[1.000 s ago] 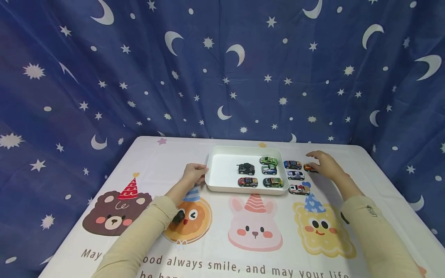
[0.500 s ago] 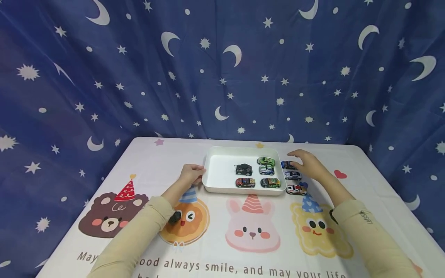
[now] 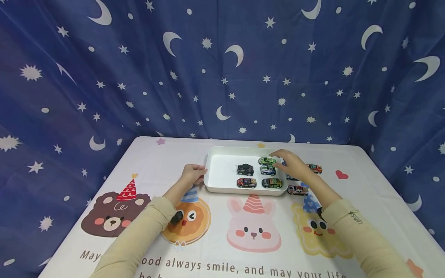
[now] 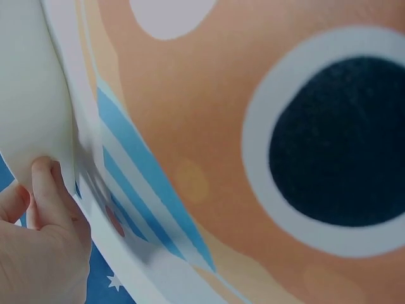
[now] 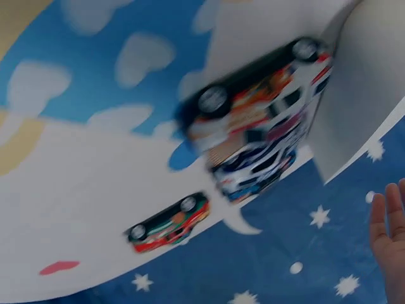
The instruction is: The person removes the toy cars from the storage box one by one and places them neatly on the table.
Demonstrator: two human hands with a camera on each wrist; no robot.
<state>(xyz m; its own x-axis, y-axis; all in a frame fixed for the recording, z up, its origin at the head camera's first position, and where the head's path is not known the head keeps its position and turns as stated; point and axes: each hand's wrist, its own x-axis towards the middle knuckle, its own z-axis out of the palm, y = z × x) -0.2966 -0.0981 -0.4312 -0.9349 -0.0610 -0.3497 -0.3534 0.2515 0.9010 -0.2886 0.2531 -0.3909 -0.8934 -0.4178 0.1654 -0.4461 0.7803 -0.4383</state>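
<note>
My left hand (image 3: 193, 174) pinches the left rim of a white tray (image 3: 219, 189); the left wrist view shows thumb and fingers on its edge. My right hand (image 3: 293, 166) hovers over the tray's right edge, fingers spread and nothing seen between them. Its fingertips are near a green toy car (image 3: 267, 161) and a white-and-blue toy car (image 3: 268, 170) inside. Also in the tray are a black tank-like toy car (image 3: 245, 169), a red toy car (image 3: 247, 183) and a green-and-orange toy car (image 3: 272, 183).
Outside the tray's right side stand a white-and-red toy car (image 3: 298, 190) and an orange-red toy car (image 3: 314, 168). Two more cars are partly hidden by the right hand. A printed cloth (image 3: 194, 262) covers the table; a blue star-patterned curtain (image 3: 194, 77) hangs behind.
My right hand has moved left, from beside the orange-red toy car, past the blue one, to over the tray's right edge. My left hand stays on the tray's rim.
</note>
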